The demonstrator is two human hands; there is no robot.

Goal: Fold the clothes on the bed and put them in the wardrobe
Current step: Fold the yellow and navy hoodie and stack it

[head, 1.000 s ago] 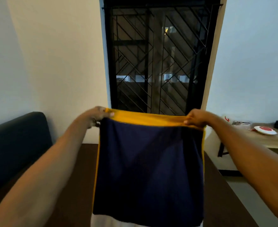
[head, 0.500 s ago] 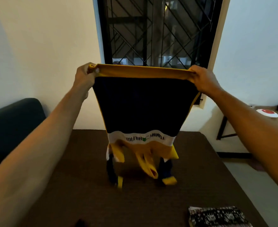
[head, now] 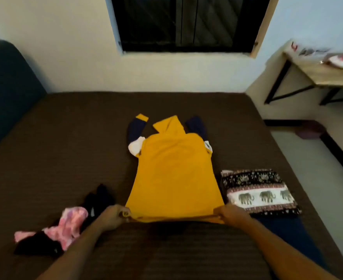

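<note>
My left hand [head: 114, 216] has its fingers curled shut on the near left corner of the yellow hoodie [head: 172, 174], pinching the hem. My right hand [head: 230, 214] is clamped the same way on the near right corner. The hem between the two grips is raised slightly off the bed [head: 65, 138], with a shadow under it.

The hoodie's body lies flat, yellow side up, running from my hands toward the far edge of the bed, about midway between its left and right edges. Its hood points toward the far edge. Both sleeves, navy with white bands, are bunched at the shoulders; the left one ends in a yellow cuff. No writing or brand mark can be read on the visible side.

Just beside the hoodie, toward the right edge of the bed, sits a folded elephant-print garment [head: 259, 191], black and white with rows of elephants, apparently resting on a dark blue cloth [head: 287, 233].

Toward the near left corner of the bed lie a pink tie-dye garment [head: 69, 227] and black clothing [head: 98, 199], crumpled and touching each other.

Off the bed at the far right stands a wooden side table [head: 324, 75]; items on it are too blurred to read
</note>
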